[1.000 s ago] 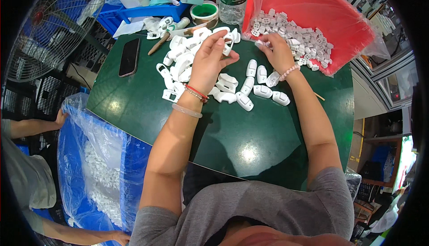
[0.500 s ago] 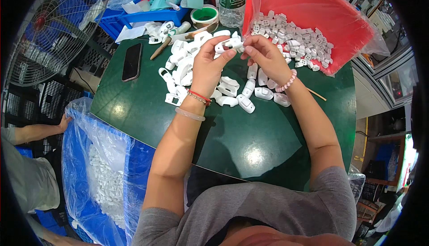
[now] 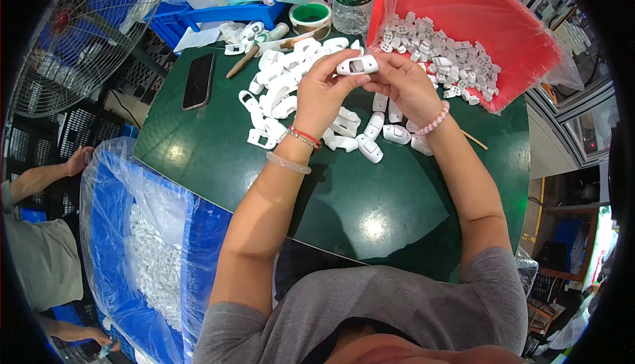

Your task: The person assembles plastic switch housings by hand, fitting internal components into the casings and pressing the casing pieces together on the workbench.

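Note:
A small white plastic housing (image 3: 357, 65) with a rectangular opening is held up between both hands above the table. My left hand (image 3: 321, 92) is closed on its left end, thumb along the near edge. My right hand (image 3: 409, 88) pinches the right end, its fingers partly hidden behind the piece. Beyond and left of my left hand lies a heap of similar white housings (image 3: 276, 92). Under my right hand, several white housings (image 3: 370, 148) with closed tops lie in loose rows on the green table (image 3: 370, 198).
A red bin (image 3: 463, 6) with small white blocks (image 3: 456, 66) stands far right. A bottle (image 3: 352, 0), tape roll (image 3: 309, 18), blue tray (image 3: 231, 14), brown-handled tool (image 3: 243, 61) and phone (image 3: 198, 81) lie around the heap. A lined blue bin (image 3: 205, 251) and a co-worker's arm (image 3: 43, 180) are left.
The housing has turned so its opening faces up, and my right fingers have closed around its right end. The co-worker's hand has left the blue bin's edge; another hand shows at lower left.

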### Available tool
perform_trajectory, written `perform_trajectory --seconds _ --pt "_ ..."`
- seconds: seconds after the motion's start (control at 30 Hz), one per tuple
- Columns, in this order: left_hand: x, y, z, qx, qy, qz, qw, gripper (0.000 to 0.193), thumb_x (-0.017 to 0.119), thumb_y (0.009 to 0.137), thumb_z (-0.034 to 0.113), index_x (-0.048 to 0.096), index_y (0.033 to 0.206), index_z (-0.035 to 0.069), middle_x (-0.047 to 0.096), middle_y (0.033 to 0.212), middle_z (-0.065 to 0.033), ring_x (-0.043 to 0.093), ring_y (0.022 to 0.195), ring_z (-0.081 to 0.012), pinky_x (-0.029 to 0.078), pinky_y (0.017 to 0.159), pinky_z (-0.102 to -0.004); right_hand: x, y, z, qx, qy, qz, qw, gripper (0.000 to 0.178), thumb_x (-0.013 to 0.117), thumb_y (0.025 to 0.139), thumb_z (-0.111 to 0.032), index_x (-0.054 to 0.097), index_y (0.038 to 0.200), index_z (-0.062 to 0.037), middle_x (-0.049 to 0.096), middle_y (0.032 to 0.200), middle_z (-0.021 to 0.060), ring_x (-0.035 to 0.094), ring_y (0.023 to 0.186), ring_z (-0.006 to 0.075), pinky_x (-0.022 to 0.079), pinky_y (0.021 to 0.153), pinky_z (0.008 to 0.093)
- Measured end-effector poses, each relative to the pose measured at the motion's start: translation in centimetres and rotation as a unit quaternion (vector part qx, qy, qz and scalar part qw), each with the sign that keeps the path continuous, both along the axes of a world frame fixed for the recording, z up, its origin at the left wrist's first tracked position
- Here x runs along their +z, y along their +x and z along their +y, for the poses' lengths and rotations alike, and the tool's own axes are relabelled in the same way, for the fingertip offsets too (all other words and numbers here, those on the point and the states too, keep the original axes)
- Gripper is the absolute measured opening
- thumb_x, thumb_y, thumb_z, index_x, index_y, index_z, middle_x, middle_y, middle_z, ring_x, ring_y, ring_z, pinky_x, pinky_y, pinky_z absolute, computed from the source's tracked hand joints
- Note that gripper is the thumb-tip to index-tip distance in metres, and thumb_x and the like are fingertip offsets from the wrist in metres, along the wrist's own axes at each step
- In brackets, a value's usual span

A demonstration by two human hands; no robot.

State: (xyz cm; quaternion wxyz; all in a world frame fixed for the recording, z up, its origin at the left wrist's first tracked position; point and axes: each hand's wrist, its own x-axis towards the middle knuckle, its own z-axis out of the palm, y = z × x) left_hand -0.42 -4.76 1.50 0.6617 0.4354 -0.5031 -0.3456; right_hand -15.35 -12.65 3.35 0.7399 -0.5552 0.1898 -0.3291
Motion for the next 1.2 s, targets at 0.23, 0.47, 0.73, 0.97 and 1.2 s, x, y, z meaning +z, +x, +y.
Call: perform_trajectory --seconds 0.23,0.47,0.73,0.97,1.2 --pt "-0.2 -0.3 0.3 0.064 0.003 -0.086 0.994 0.034 0.064 0.073 -0.001 0.057 0.107 0.002 0.057 0.097 -0.0034 0.052 0.082 -0.0079 0.044 0.07 -0.0199 -0.7 -0.5 0.0 0.055 0.075 -0.047 0.995 0.021 0.05 0.089 -0.014 0.053 0.101 0.0018 0.057 0.1 0.008 0.057 0.092 0.0154 0.047 0.087 0.0299" --pt "-0.2 -0.2 -0.1 0.061 -0.007 -0.09 0.994 0.033 0.063 0.074 -0.004 0.056 0.106 0.0 0.053 0.104 -0.0048 0.055 0.088 -0.0118 0.046 0.074 -0.0215 -0.2 -0.2 0.1 0.065 0.095 -0.049 0.992 0.022 0.054 0.087 -0.015 0.053 0.102 0.0018 0.058 0.097 0.0067 0.057 0.092 0.0144 0.046 0.087 0.0275" --pt "-0.5 -0.3 0.0 0.037 -0.008 -0.017 0.999 0.034 0.068 0.073 0.005 0.059 0.105 0.004 0.054 0.101 -0.0057 0.057 0.078 -0.0112 0.045 0.067 -0.0213 -0.5 -0.2 0.8 0.067 0.113 -0.028 0.991 0.028 0.054 0.087 -0.02 0.049 0.108 -0.0021 0.055 0.098 0.0043 0.055 0.09 0.0129 0.046 0.082 0.0273" --pt "-0.3 -0.3 0.1 -0.007 -0.008 0.038 0.999 0.035 0.068 0.073 0.005 0.058 0.106 0.003 0.054 0.1 -0.0039 0.055 0.084 -0.0107 0.045 0.071 -0.0215 -0.3 -0.4 0.4 0.106 0.178 -0.041 0.977 0.025 0.049 0.09 -0.023 0.051 0.106 -0.0042 0.055 0.099 0.0043 0.054 0.09 0.0129 0.045 0.081 0.0279" --pt "-0.1 -0.4 0.3 -0.053 0.021 0.054 0.997 0.037 0.068 0.073 0.004 0.057 0.107 0.002 0.053 0.097 -0.0028 0.055 0.085 -0.0108 0.045 0.073 -0.022 -0.8 -0.8 0.1 0.101 0.162 -0.018 0.981 0.021 0.05 0.089 -0.019 0.052 0.104 -0.0042 0.056 0.097 0.0034 0.053 0.087 0.0096 0.046 0.076 0.0237"
